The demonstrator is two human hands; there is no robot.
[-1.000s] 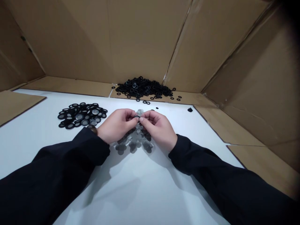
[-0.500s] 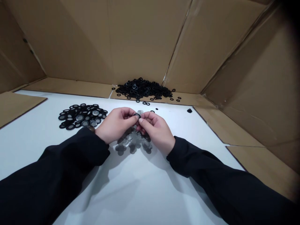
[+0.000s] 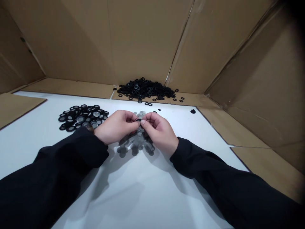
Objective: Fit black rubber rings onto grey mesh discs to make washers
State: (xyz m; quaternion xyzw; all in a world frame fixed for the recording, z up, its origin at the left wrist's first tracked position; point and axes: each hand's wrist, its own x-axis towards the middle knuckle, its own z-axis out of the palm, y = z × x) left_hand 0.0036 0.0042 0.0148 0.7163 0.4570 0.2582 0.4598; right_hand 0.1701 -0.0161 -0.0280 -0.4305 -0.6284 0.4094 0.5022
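Note:
Between my two hands, at the fingertips, is a small black ring (image 3: 139, 120), mostly covered by the fingers. My left hand (image 3: 119, 126) pinches it from the left, thumb against forefinger. From the right, my right hand (image 3: 159, 132) pinches its other side, so both thumbs nearly meet. Whether a disc sits inside the ring I cannot tell. Right below the hands, a spread of thin grey translucent discs (image 3: 135, 149) lies overlapping on the white table. Left of my left hand is a heap of black rings with grey discs in their centres (image 3: 80, 119).
A large pile of black rings (image 3: 145, 89) rests at the back on a cardboard strip, with several loose rings around it. A small black piece (image 3: 193, 111) lies at the right on the white table (image 3: 124, 194). Cardboard walls (image 3: 143, 38) enclose the back and sides.
The ring has tilted at my fingertips and now shows more edge-on. My left thumb has shifted slightly down; both hands otherwise stay in nearly the same place.

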